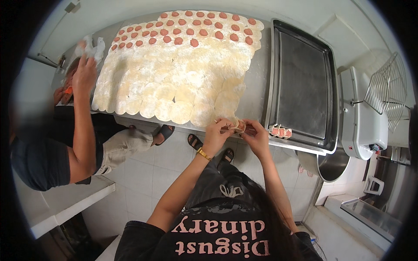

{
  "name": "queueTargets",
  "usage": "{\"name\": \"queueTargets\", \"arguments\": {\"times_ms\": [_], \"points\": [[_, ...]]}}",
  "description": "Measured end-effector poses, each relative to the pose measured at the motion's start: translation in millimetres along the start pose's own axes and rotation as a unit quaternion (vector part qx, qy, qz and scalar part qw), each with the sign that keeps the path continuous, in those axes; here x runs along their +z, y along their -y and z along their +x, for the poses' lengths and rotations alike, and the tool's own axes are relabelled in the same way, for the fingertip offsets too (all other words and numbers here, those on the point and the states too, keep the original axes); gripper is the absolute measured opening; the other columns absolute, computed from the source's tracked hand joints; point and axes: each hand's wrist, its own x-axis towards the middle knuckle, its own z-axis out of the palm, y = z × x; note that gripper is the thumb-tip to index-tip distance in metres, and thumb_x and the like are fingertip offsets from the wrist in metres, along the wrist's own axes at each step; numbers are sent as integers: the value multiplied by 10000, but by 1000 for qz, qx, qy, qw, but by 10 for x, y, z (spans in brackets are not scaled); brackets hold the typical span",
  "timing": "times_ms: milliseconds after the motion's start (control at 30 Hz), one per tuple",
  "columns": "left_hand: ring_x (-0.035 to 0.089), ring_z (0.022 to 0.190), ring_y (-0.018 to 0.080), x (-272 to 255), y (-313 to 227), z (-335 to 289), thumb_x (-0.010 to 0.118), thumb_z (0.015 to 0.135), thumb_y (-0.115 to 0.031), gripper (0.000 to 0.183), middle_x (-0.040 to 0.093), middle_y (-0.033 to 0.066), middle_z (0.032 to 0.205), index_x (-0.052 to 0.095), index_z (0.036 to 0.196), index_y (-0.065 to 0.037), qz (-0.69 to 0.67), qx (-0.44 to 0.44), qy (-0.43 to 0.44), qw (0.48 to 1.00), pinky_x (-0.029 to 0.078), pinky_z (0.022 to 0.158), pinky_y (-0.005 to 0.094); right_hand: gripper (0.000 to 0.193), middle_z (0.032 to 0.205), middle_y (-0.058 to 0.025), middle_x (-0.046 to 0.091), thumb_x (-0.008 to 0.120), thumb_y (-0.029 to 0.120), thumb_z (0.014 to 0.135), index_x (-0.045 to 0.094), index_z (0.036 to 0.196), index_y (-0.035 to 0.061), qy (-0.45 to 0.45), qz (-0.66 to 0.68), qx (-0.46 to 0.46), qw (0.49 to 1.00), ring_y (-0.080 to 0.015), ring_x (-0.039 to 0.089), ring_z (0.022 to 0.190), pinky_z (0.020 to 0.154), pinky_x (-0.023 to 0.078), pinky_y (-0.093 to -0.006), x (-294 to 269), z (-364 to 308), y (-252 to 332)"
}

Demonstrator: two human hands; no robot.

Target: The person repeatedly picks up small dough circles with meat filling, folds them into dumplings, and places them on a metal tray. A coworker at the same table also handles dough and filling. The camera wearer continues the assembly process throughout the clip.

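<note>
Just past the table's near edge, my left hand (pixel 216 137) and my right hand (pixel 256 138) pinch a partly folded dumpling (pixel 237 126) between their fingertips. Some pink filling shows in it, though fingers cover much of its shape. Beside my hands, overlapping round dough wrappers (pixel 183 93), dusted with flour, spread over the metal table. Pink balls of filling (pixel 203 32) sit in rows on the far wrappers. Right of my right hand, a few shaped dumplings (pixel 280 132) with pink filling stand together in the near left corner of a dark metal tray (pixel 302 82).
At the left, a co-worker's hand (pixel 85 71) is raised by a container of pink filling (pixel 69 80), with an orange-handled tool (pixel 68 90) there. A white machine (pixel 363 111) and wire rack (pixel 387 91) stand right of the tray. Below it is a large metal pot (pixel 333 167).
</note>
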Motion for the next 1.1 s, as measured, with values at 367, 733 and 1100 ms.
{"name": "queueTargets", "arguments": {"times_ms": [367,733,1100], "points": [[678,806,243,141,-8,28,744,733,-16,383,656,116,964,553,1064,-41,26,-18,21,999,545,717,316,317,893,-135,606,568,-114,707,625,993,11,-14,-283,-122,951,-305,625,831,697,508,-342,-31,51,-49],[659,734,273,-5,-77,128,744,734,-119,349,669,133,799,610,1041,-23,151,44,107,982,515,664,346,312,892,-139,600,556,-115,686,625,960,16,-6,-248,-110,962,-342,600,844,704,484,-388,-28,60,-13],[662,687,239,28,-133,191,783,710,-187,323,667,110,761,593,926,-40,246,8,126,961,510,628,344,304,897,-139,609,523,-124,693,636,939,15,-7,-259,-133,957,-342,595,853,716,472,-398,-14,106,33]]}}
